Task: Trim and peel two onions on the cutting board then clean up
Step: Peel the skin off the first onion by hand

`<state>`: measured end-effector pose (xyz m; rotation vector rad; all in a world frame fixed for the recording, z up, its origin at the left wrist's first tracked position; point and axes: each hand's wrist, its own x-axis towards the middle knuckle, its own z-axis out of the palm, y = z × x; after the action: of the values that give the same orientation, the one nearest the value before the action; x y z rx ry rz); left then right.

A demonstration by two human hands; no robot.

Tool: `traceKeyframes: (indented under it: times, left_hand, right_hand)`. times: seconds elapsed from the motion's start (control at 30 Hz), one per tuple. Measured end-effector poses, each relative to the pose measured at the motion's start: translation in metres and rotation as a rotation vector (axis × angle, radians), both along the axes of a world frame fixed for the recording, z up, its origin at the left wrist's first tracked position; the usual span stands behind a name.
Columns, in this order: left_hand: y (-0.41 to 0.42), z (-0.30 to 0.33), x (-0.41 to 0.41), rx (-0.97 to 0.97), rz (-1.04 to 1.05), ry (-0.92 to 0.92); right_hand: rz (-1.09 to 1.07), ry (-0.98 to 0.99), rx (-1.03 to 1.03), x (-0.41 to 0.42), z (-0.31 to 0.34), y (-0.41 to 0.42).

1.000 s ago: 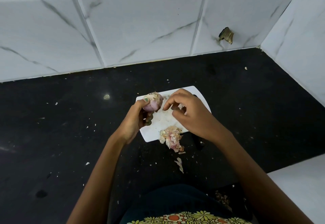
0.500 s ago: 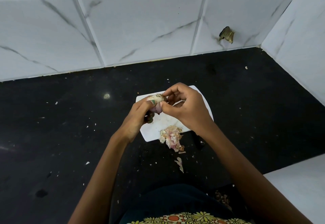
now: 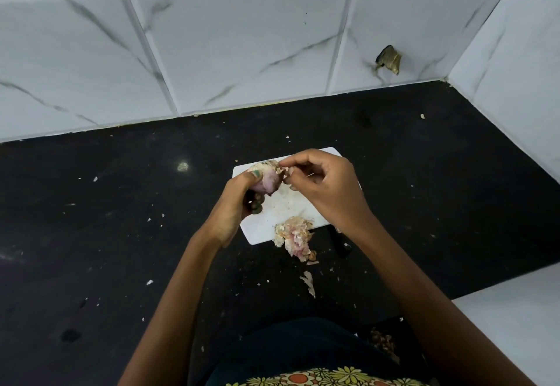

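Since the frame a half second back, the right hand (image 3: 325, 191) has drawn slightly rightward off the onion (image 3: 268, 178), so its fingertips now meet the bulb only at its upper right edge, where I see them pinching a thin flake of papery skin. A second ago that hand was lower, apart from the onion, over the white cutting board (image 3: 263, 225). The left hand (image 3: 235, 204) has kept the onion raised over the far left part of the board, thumb pressed across its top and fingers curled beneath; the bulb shows pink-purple flesh below and pale, dry skin on top. From my remote seat I cannot tell how much skin is left on its hidden side. A heap of peelings (image 3: 294, 235) lies at the board's near edge, spilling onto the black counter (image 3: 106, 234), with one loose strip of skin (image 3: 308, 283) further toward me. A dark handle (image 3: 341, 241), probably a knife, pokes out below the right wrist, just right of the heap; its blade is hidden. Small white flecks are scattered across the counter. White marbled tiles (image 3: 242, 46) form the far wall and the right corner, with a broken patch (image 3: 388, 60) in a tile at the far right.
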<state>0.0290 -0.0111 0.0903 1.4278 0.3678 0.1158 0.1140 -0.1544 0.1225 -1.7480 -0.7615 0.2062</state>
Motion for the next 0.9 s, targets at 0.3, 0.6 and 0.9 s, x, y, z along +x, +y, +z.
traceKeyframes:
  times: [0.3, 0.6, 0.9]
  left_hand:
    - [0.0, 0.0, 0.001, 0.027, -0.001, -0.022]
    - [0.001, -0.005, 0.002, -0.069, 0.047, -0.001]
    - [-0.003, -0.006, 0.004, -0.116, 0.072, 0.014]
  right_hand:
    - [-0.014, -0.223, -0.025, -0.005, -0.006, 0.006]
    - [0.343, -0.032, -0.504, -0.004, -0.005, -0.007]
    - [0.22, -0.138, -0.283, -0.004, 0.002, -0.013]
